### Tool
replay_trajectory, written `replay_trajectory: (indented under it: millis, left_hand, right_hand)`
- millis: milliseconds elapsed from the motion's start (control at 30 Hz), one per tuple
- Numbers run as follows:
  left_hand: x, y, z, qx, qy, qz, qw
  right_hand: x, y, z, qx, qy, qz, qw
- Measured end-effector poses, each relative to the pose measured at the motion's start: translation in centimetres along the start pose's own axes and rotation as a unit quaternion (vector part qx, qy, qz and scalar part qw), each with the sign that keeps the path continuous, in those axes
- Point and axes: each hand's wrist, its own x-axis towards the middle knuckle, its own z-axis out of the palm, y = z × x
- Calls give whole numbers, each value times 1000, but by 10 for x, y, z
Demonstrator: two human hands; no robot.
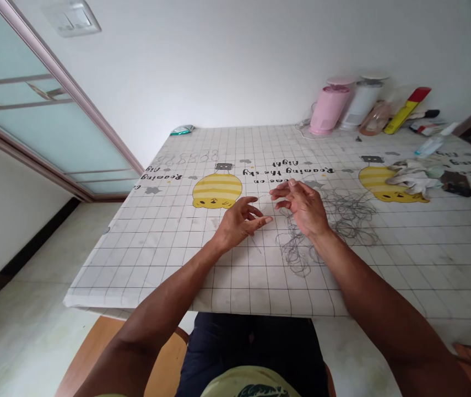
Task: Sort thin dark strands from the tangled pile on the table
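Note:
Over the middle of the table my left hand has its thumb stretched out and its other fingers bent. A thin wire pokes out below it, and a faint strand runs across toward the other hand. My right hand is raised just opposite, fingers curled around the same fine strand, its exact grip too small to make out. Beneath and beside the right hand lies a loose tangle of thin grey wire. Farther back on the left, a row of shaped wire loops rests on the cloth.
The checked tablecloth covers the table up to the wall. Along the back right stand a pink cylinder-shaped appliance, a white one and a yellow-red box. Crumpled cloth gloves and a clear bottle lie at right.

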Motion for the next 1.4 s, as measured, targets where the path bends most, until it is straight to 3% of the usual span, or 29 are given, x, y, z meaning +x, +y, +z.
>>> replay_trajectory:
  millis: [167, 333, 567, 833, 1033, 1167, 1233, 1400]
  left_hand:
    - [3, 6, 1, -166, -24, -28, 985]
    - [5, 8, -10, -234, 12, -25, 972]
    - [3, 10, -16, -205, 33, -15, 978]
    - [3, 16, -25, -198, -49, -30, 979]
    - [5, 17, -36, -198, -76, -41, 976]
    - [6, 16, -41, -188, -95, -34, 977]
    - [8, 14, -43, -185, -88, -30, 978]
    - [11, 13, -41, -216, -45, -43, 974]
  right_hand:
    - [-7, 7, 11, 18, -1, -3, 1000]
    - [-12, 6, 15, 21, -40, 4, 999]
    - [-11, -2, 10, -7, -83, -21, 996]
    - [-9, -16, 0, -30, -159, -29, 986]
    - [-10, -21, -4, -42, -163, -29, 985]
    - [-11, -21, -6, -55, -204, 11, 977]
    - [-11, -19, -5, -44, -185, 32, 981]
    - [-9, -8, 6, 20, -56, 21, 998]
